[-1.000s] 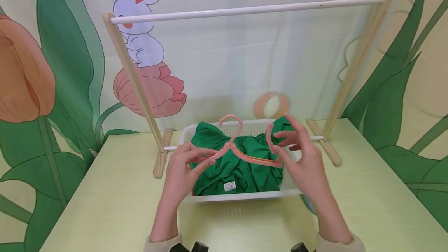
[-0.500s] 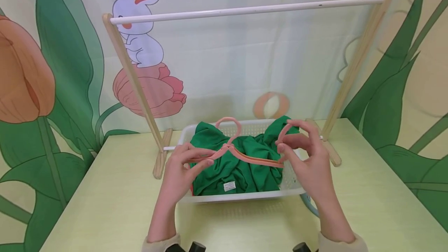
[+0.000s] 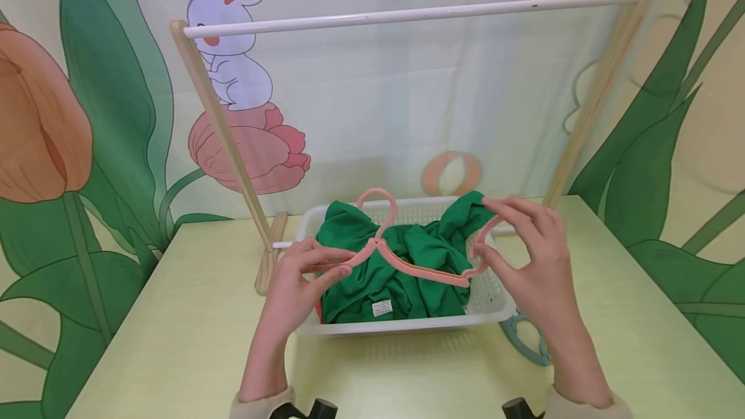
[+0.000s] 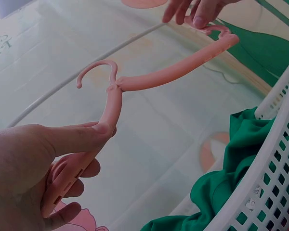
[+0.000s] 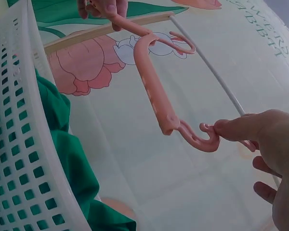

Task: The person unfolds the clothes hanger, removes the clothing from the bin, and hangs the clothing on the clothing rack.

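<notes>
We are looking at a pink hanger [image 3: 421, 270], which is hanging in the air between two sets of fingers. The left hand [image 3: 293, 280] is clamping its fingers on one arm of the hanger, its thumb lying along one side and the other fingers curling behind. The right hand [image 3: 541, 251] is pinching the curved end piece [image 5: 202, 144] that is jutting past the tip of the other arm (we are finding some of those fingertips partly hidden). Between both sets of fingers, and a little higher, we are seeing the hook [image 3: 394, 212] standing up.

Below the fingers, a white basket [image 3: 407, 324] is resting on the counter [image 3: 192, 290] and holding bunched green cloth [image 3: 419, 296]; its white label [image 3: 382, 308] is showing on the near side of the fingers. Well above and beyond them, a white rod [image 3: 407, 16] is running across between two wooden posts [image 3: 224, 134]. Nearer us than the right fingers, and beneath that forearm, a blue-grey curved object [image 3: 515, 339] is lying just beside the basket.
</notes>
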`<action>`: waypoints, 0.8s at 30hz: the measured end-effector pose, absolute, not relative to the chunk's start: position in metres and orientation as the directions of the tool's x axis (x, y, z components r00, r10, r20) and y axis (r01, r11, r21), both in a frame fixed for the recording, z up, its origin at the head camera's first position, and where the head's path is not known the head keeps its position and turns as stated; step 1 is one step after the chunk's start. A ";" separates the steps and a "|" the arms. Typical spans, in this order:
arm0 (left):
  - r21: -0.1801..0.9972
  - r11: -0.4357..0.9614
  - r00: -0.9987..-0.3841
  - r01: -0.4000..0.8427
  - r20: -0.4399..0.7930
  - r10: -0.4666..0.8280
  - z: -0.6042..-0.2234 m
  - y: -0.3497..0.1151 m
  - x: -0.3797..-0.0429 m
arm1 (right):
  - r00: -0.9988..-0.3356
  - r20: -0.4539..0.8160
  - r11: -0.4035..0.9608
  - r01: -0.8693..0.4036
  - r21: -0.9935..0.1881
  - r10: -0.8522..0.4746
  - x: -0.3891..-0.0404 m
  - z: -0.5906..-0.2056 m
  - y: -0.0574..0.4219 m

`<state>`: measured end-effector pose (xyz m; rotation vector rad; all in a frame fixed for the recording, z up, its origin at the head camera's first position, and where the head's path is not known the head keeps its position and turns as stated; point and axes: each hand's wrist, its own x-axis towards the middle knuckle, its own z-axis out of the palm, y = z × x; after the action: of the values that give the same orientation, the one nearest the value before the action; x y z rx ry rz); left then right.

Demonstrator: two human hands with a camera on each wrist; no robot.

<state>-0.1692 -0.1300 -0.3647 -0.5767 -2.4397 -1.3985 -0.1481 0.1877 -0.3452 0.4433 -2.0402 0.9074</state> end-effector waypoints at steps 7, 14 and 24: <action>0.755 0.422 -0.864 0.502 0.463 0.199 -0.368 -0.137 -0.171 | -0.495 0.864 0.727 -0.625 -0.285 -0.087 -0.150 -0.348 0.197; 0.793 0.420 -0.892 0.442 0.438 0.112 -0.369 -0.144 -0.172 | -0.474 0.877 0.733 -0.622 -0.275 -0.073 -0.148 -0.350 0.206; 0.854 0.373 -0.924 0.363 0.381 0.025 -0.367 -0.143 -0.172 | -0.393 0.919 0.721 -0.626 -0.297 0.037 -0.147 -0.354 0.207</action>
<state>-0.1719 -0.1432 -0.3667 -0.3415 -2.3332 -1.5685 -0.1475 0.2071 -0.3543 0.4584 -1.8497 0.7698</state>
